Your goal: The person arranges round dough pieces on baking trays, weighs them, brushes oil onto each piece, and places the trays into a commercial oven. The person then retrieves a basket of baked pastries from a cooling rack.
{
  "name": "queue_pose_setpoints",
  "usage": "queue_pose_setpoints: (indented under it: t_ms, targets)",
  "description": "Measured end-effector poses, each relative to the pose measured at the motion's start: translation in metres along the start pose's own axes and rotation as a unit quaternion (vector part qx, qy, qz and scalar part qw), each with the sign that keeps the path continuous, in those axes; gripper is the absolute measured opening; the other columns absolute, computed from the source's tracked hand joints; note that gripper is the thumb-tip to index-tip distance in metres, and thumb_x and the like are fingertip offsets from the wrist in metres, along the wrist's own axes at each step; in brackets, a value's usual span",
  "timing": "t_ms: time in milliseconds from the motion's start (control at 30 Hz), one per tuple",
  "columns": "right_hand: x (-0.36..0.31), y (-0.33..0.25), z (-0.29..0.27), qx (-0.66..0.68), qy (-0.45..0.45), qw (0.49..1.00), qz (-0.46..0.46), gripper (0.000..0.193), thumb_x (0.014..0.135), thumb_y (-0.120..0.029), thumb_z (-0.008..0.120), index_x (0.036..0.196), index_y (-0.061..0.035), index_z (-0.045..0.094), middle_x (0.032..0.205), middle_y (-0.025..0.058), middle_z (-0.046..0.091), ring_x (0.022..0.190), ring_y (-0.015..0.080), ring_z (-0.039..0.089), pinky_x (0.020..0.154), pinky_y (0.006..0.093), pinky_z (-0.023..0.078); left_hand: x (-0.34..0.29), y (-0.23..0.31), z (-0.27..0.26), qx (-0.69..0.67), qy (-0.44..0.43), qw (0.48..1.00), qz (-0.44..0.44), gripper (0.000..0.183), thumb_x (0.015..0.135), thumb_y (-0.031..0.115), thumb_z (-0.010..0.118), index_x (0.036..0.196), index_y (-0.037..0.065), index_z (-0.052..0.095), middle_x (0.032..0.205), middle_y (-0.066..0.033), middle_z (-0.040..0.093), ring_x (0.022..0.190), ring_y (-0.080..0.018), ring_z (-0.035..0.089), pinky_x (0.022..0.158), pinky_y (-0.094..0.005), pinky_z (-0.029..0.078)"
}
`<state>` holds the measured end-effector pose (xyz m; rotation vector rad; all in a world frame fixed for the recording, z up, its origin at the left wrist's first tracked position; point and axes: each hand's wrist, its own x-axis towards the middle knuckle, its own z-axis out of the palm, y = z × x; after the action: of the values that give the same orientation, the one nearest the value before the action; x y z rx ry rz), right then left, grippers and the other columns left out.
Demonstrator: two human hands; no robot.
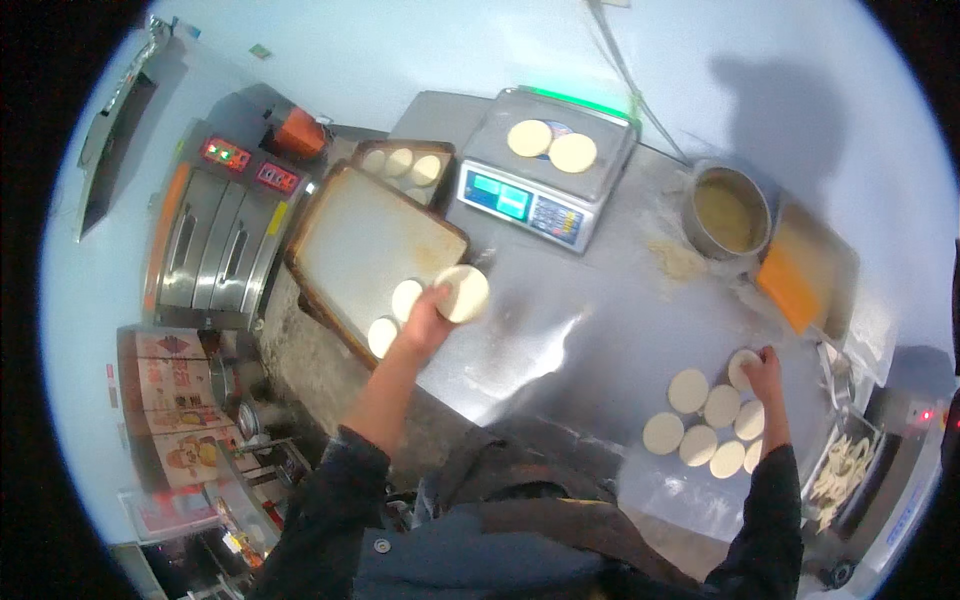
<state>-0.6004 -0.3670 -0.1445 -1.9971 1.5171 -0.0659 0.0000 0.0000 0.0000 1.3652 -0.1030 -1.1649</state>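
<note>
My left hand is closed on a pale flat dough round, held over the right edge of a baking tray. Beside that hand, two more dough rounds, one upper and one lower, lie on the tray near its front corner. At the right of the metal table, my right hand grips the edge of another dough round. Several dough rounds lie close together on the table just left of and below that hand, one partly hidden by my forearm.
A digital scale at the back bears two dough rounds. A second tray with several rounds stands behind the first. At right are a metal pot, an orange flat piece and dough strips. An oven stands left.
</note>
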Motion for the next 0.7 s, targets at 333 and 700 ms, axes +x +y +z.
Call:
queue_pose_setpoints:
  t_ms: [333,700]
  targets:
    - [-0.045,-0.112,-0.019,0.325,-0.060,0.940,0.090,0.028,0.086,-0.007,0.074,0.112,-0.0016,0.064,0.100,0.0053,0.069,0.094,0.0174,0.067,0.085,0.0350,0.055,0.132,0.057,-0.119,0.115,0.061,0.991,-0.029,0.051,0.099,0.030,0.060,0.142,0.004,0.049,0.131,-0.0136,0.062,0.121,-0.0287,0.062,0.102,-0.0497,0.050]
    - [0.003,-0.564,0.157,0.418,-0.453,0.787,-0.018,0.038,0.098,-0.019,0.068,0.130,-0.0009,0.059,0.118,0.0062,0.067,0.105,0.0157,0.065,0.091,0.0338,0.055,0.091,0.040,-0.179,0.429,0.169,0.876,0.138,0.060,0.087,0.025,0.075,0.139,-0.001,0.057,0.125,-0.0175,0.067,0.116,-0.0284,0.064,0.096,-0.0389,0.054]
